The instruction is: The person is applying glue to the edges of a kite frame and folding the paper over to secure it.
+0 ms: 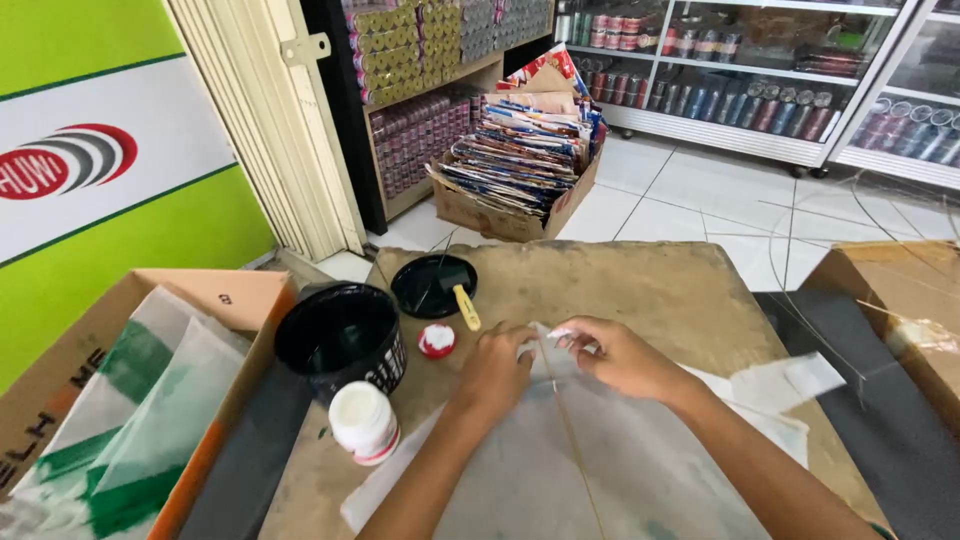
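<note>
A pale, thin paper kite (590, 460) with a slim stick spine lies on a worn brown work board (650, 280). My left hand (495, 372) and my right hand (615, 355) meet at the kite's top corner, fingertips pinching the folded paper edge at the tip. A white bottle (364, 421) stands just left of my left forearm, its red and white cap (437, 341) lying off beside it. A black tub (340, 338) sits left of the cap. Behind it is a black lid (432, 284) with a yellow-handled brush (463, 300) resting on it.
A cardboard box (215, 292) at the left holds white and green paper kites (130, 420). Another cardboard box (905, 300) stands at the right, with thin sticks. On the floor beyond is a box of colourful kites (525, 150). Shelves of spools (420, 120) line the back.
</note>
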